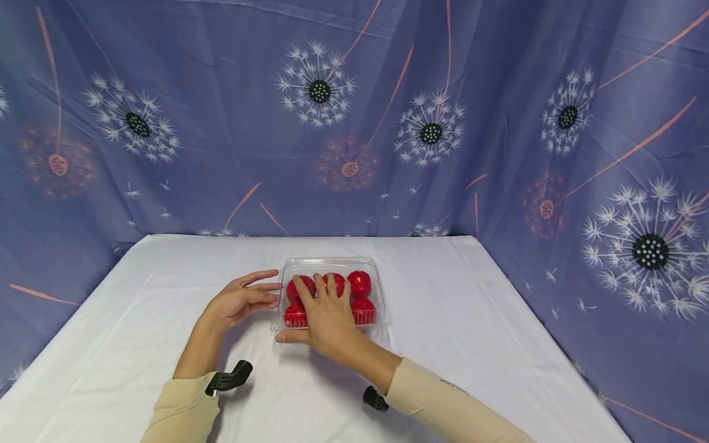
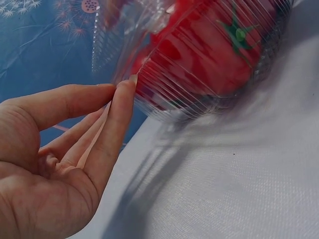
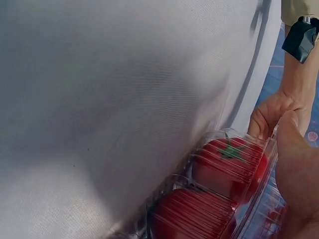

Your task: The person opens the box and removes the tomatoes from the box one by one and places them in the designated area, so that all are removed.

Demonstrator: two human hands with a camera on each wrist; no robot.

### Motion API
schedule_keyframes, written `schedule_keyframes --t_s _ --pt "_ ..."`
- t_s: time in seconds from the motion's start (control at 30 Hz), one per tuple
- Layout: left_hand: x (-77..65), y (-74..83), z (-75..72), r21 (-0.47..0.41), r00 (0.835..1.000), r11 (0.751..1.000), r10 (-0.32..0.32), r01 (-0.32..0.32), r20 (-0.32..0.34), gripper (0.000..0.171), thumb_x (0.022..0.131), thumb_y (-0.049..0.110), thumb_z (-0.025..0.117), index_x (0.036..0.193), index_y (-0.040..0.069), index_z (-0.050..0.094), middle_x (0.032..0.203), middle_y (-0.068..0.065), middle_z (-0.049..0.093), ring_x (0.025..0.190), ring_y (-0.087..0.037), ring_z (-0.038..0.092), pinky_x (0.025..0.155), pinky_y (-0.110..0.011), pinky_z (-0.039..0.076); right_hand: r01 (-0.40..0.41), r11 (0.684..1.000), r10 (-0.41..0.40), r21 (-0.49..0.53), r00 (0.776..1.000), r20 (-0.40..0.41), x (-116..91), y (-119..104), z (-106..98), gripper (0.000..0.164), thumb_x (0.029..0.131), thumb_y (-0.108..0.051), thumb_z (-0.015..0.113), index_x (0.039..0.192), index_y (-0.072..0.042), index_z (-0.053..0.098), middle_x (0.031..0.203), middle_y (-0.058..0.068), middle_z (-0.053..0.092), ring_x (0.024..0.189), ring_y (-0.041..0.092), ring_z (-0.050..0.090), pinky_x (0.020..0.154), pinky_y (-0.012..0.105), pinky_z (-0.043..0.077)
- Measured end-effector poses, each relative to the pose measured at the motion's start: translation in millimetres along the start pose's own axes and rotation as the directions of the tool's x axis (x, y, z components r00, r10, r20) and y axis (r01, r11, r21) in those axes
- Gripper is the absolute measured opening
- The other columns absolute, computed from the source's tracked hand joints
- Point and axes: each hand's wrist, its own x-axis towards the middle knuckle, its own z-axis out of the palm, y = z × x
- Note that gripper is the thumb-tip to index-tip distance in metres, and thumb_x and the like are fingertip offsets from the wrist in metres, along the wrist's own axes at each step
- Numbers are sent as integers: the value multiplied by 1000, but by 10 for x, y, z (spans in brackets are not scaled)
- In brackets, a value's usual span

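A clear plastic clamshell box [image 1: 331,264] stands on the table, holding several red tomatoes [image 1: 360,284]. In the left wrist view, a tomato [image 2: 209,55] with a green calyx shows through the ribbed wall. My left hand [image 1: 238,301] is at the box's left side. Its thumb and a fingertip meet at the rim there and pinch the edge. Over the top lies my right hand [image 1: 331,320], fingers spread and mostly straight on the lid, thumb stretched along the front edge. The right wrist view shows that thumb [image 3: 294,159] beside the rim, above two tomatoes.
A white cloth covers the table [image 1: 471,344]. Behind and beside it hangs a blue curtain [image 1: 232,123] with a dandelion print. Black wrist camera mounts [image 1: 229,377] stick out from both sleeves, close over the cloth.
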Motion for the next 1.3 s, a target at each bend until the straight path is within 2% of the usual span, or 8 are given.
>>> schedule_keyframes --t_s 0.23,0.43,0.73,0.93,1.07,1.3 --pt "18 -41 8 6 1000 1000 -16 16 -18 60 93 -10 60 150 -5 41 107 -3 72 88 -13 73 81 -28 63 -22 998 24 -64 999 27 4 -26 32 115 74 -87 58 161 -19 28 160 21 38 149 46 30 118 72 24" --pt "16 -54 9 -8 1000 1000 -25 25 -12 58 94 -10 60 149 -3 44 106 -3 71 86 -12 73 80 -29 63 -20 994 19 -103 1000 -9 10 -34 55 112 73 -89 58 158 -20 33 156 20 43 147 45 36 116 71 28" --pt "12 -80 23 -39 999 998 -44 43 -19 47 95 -6 60 141 2 53 101 -1 73 93 -12 73 80 -31 63 -14 993 11 -115 1000 -29 5 -29 58 110 73 -90 55 157 -20 36 155 19 46 145 44 39 115 71 30" --pt "39 -106 -16 -42 997 997 -72 71 -32 38 96 -3 62 130 12 64 99 1 76 92 -14 74 78 -33 64 -3 996 2 -87 1000 -16 17 -34 49 108 75 -88 57 158 -21 36 156 19 44 146 46 36 116 73 27" --pt "45 -114 -13 -42 996 996 -78 77 -35 32 97 -1 61 122 17 69 99 1 77 87 -13 74 75 -31 64 -6 994 6 -106 1000 4 24 -41 35 110 74 -90 54 158 -23 34 157 19 43 147 46 35 117 72 26" --pt "55 -141 13 -51 998 997 -66 65 -12 28 98 -2 59 116 15 71 98 0 77 81 -12 74 72 -28 63 -16 995 17 -99 1000 9 5 -33 40 108 75 -90 52 159 -26 33 157 19 43 147 46 34 116 72 26"
